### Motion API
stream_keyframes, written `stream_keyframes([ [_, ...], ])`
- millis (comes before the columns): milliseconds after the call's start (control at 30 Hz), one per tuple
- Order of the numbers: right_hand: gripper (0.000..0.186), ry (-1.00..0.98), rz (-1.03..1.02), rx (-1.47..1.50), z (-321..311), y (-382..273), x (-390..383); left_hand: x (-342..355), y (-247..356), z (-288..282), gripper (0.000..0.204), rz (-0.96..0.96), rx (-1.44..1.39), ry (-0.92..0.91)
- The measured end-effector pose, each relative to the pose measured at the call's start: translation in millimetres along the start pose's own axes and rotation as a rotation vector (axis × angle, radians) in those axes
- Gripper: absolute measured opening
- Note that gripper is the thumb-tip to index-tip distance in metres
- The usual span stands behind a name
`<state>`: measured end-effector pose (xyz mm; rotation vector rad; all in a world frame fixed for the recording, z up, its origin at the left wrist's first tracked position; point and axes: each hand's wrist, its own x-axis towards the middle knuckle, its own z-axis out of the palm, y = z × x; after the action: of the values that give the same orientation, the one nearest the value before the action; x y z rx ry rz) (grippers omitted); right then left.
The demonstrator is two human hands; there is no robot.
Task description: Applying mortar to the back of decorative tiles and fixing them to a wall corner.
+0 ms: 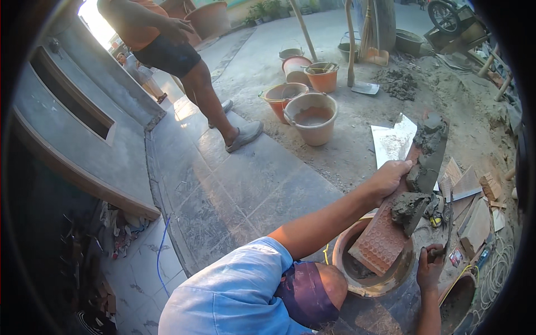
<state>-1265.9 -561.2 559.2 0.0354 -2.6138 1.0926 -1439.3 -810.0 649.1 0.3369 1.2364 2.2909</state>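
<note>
My left hand (395, 176) grips a long reddish tile (378, 239) with a dimpled face, tilted over a round tub (345, 281). Grey mortar (411, 206) lies in thick lumps along the tile's upper part and edge. My right hand (430, 267), at the lower right, is closed on the dark handle of a trowel (448, 220), whose narrow blade points up beside the tile. Just right of the tile lie a yellow and black tool (434, 220) and broken tile pieces (474, 223). My bare knee (329, 282) shows below my left arm.
A person in dark shorts (167, 58) stands on the paved strip at upper left; another person (137, 75) is farther back. Several buckets (310, 134), a shovel (365, 88) and a mortar heap (399, 84) stand beyond. A doorframe (139, 207) and blue cable (161, 257) are left.
</note>
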Motion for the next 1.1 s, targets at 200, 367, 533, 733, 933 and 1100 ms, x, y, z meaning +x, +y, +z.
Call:
stream_keyframes([
  [200, 0.014, 0.053, 0.111, 0.228, 10.2, -14.8, 8.3, -9.1, 11.3, 5.7, 0.036, -0.03, 0.098, -0.004],
  [367, 0.014, 0.034, 0.168, 0.187, 17.0, 2.3, 17.7, 5.8, -2.5, 3.8, 0.035, -0.039, 0.025, -0.015],
  [533, 0.01, -0.082, 0.057, 0.065, 48.3, 52.6, 39.2, 47.8, -27.3, -13.7, 0.035, -0.074, 0.082, 0.092],
  [733, 0.013, -0.218, 0.065, 0.11, 28.6, 72.2, 56.4, 98.5, -65.2, -27.4, 0.037, -0.122, 0.072, 0.17],
  [933, 0.029, -0.3, -0.087, -0.118, 17.3, 121.1, 28.8, 124.3, -94.9, -52.4, 0.037, -0.166, 0.118, 0.224],
  [1100, 0.028, -0.567, -0.019, -0.249, 12.6, 162.9, 14.4, 143.9, -132.0, -100.1, 0.038, -0.159, 0.238, 0.209],
])
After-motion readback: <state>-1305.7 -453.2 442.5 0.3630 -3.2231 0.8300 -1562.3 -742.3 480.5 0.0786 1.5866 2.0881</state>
